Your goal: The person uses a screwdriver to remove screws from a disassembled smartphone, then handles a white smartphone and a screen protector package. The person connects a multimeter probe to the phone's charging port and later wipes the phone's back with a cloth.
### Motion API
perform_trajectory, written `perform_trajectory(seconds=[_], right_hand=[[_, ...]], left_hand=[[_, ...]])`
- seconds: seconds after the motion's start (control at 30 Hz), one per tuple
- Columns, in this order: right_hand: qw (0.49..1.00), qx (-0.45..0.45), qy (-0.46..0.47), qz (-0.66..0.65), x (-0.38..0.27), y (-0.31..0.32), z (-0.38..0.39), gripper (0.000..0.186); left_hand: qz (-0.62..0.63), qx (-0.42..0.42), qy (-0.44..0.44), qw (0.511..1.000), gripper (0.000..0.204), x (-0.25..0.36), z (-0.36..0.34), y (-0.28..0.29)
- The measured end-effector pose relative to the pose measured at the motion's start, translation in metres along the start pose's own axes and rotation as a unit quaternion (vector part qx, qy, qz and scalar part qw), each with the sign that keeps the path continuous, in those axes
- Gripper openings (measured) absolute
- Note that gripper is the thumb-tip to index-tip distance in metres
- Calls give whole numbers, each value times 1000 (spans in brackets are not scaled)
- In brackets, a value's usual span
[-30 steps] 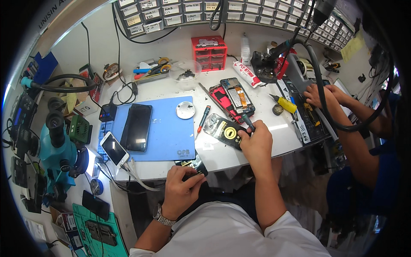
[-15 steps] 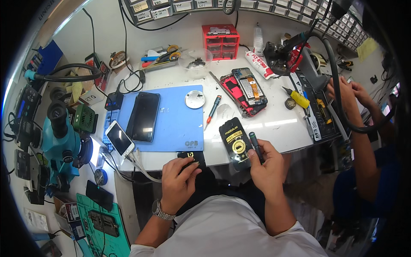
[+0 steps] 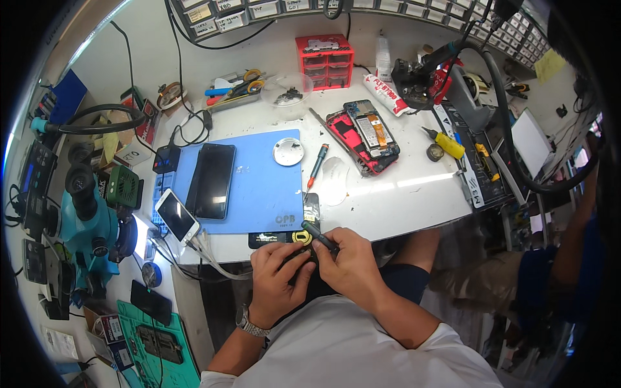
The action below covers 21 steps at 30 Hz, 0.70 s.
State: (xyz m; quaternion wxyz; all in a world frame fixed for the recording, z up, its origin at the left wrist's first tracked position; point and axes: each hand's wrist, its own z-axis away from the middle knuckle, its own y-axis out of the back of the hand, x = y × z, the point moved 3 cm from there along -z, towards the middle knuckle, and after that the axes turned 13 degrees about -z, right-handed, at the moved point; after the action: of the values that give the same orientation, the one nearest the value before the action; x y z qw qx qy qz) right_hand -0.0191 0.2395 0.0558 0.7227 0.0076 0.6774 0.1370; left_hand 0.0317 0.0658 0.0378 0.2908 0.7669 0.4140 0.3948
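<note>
At the near table edge, my two hands are close together. My right hand [image 3: 349,265] is closed around a dark green pen-shaped tool [image 3: 314,229]. A glossy black flat packet with a yellow ring print [image 3: 302,237] lies under the tool, between the hands; the fingers hide its lower part. My left hand [image 3: 279,275] has its fingers bent and closed at the packet's lower end; what they grip is partly hidden. Another flat black piece [image 3: 265,240] shows beyond its fingertips, beside the blue mat [image 3: 259,181].
A dark phone [image 3: 212,181] and a cabled white phone [image 3: 177,216] lie left. An orange-tipped screwdriver [image 3: 317,167], a round white dish [image 3: 288,151] and an opened phone [image 3: 373,132] lie beyond. A teal microscope [image 3: 87,200] stands left. Another person's arm [image 3: 576,239] is at right.
My right hand has moved left with the tool and the black packet, bringing them beside my left hand. The other person's hands have left the area at the right.
</note>
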Motion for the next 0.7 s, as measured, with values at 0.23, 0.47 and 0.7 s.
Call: perform_trajectory(seconds=[0.23,0.47,0.7], right_hand=[[976,145,99,128,-12,7,-109,29],[983,119,33,136,2,-5,-160,36],[984,143,33,105,-31,-1,-136,38]], left_hand=[[-76,34,11,996,27,2,-5,-16],[-101,70,19,992,26,-11,-3,-14],[-56,79,18,995,22,-11,10,-8]])
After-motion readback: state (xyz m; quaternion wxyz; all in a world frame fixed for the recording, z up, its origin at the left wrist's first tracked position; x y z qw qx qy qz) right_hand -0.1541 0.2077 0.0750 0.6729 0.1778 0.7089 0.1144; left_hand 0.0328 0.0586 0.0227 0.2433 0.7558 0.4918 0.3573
